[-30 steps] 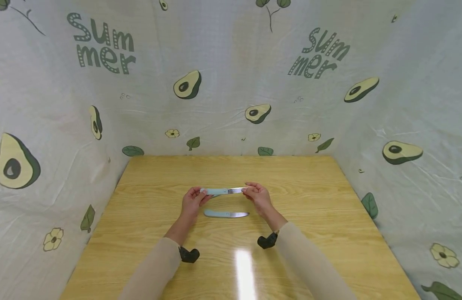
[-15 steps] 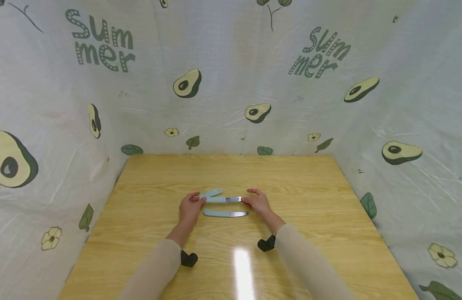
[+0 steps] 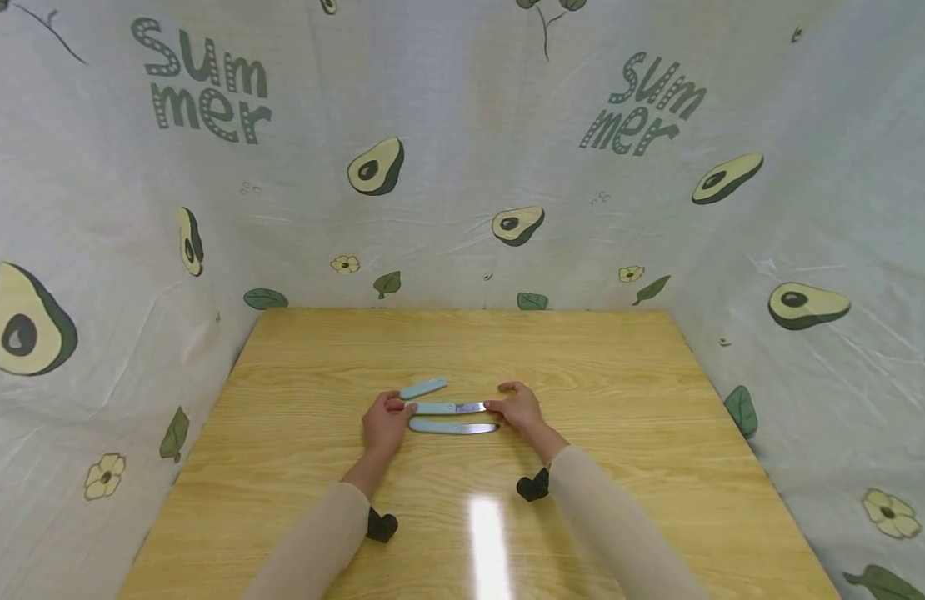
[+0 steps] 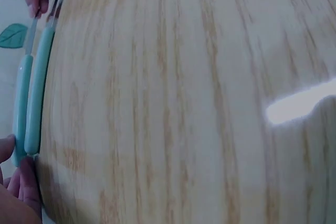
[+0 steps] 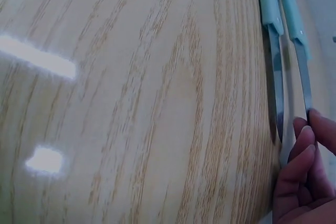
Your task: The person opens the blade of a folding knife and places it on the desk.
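A folding knife with a light blue handle (image 3: 436,408) and its blade out stretches between both hands, close over the table. My left hand (image 3: 385,423) pinches the handle end, and my right hand (image 3: 522,407) pinches the blade tip between thumb and fingers. Just in front lies a second unfolded knife (image 3: 436,427), parallel to the first, its blade pointing right. Behind them a folded knife (image 3: 423,388) lies slightly slanted, with no blade showing. In the right wrist view, the held knife's blade (image 5: 303,74) runs into the fingertips beside the other knife's blade (image 5: 276,72).
The wooden table (image 3: 582,517) carries a bright light reflection near its front. A pale curtain (image 3: 447,117) printed with avocados and leaves stands along the back and both sides. Black camera mounts (image 3: 533,486) sit at both wrists.
Both hands have lowered the unfolded knife and brought it nearer, alongside the front knife. The folded knife, earlier under the left hand, now lies released on the table behind.
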Demonstrator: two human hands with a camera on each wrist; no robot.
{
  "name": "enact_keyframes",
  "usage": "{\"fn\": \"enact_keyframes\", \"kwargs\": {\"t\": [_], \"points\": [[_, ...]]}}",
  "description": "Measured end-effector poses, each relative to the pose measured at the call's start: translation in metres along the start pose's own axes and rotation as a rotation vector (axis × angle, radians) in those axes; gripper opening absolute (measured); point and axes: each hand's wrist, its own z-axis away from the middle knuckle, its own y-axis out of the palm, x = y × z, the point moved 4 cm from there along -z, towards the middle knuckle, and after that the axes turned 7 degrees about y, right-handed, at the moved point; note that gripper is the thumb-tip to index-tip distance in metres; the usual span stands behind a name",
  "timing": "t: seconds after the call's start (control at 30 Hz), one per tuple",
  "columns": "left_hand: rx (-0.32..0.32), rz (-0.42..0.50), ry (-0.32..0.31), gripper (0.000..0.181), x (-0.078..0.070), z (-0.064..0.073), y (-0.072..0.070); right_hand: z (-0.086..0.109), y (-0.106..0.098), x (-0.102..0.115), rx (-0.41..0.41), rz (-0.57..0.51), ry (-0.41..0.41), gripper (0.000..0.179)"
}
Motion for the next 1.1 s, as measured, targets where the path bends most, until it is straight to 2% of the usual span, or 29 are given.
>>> {"fn": "enact_keyframes", "kwargs": {"t": [0.27,0.47,0.6,0.7,0.8,0.87,0.97,1.07,1.1], "points": [[-0.028,-0.004,0.043,0.044,-0.004,0.001,0.006,-0.003,-0.001,0.002,-0.084,0.122,-0.007,0.055],[-0.057,0.010,0.042,0.046,-0.007,0.004,0.006,0.001,-0.001,0.004,-0.106,0.223,-0.023,0.064],[-0.059,0.006,0.027,0.047,-0.005,0.003,0.006,0.002,-0.001,0.004,-0.093,0.236,-0.048,0.065],[-0.056,-0.005,0.009,0.048,-0.004,0.004,0.007,0.002,-0.001,0.004,-0.100,0.240,-0.058,0.064],[-0.067,-0.019,0.004,0.048,-0.004,0.004,0.006,0.000,-0.001,0.004,-0.143,0.271,-0.084,0.057],[-0.098,-0.012,-0.010,0.047,-0.004,0.005,0.003,-0.001,-0.001,0.006,-0.183,0.267,-0.093,0.050],[-0.191,0.015,-0.018,0.043,-0.004,0.005,-0.002,-0.003,0.002,0.010,-0.213,0.213,-0.131,0.041],[-0.295,0.061,0.000,0.038,-0.004,0.003,-0.008,-0.005,0.010,0.021,-0.174,0.172,-0.214,0.036],[-0.313,0.073,0.005,0.038,-0.004,0.002,-0.009,-0.006,0.014,0.025,-0.147,0.171,-0.238,0.035]]}}
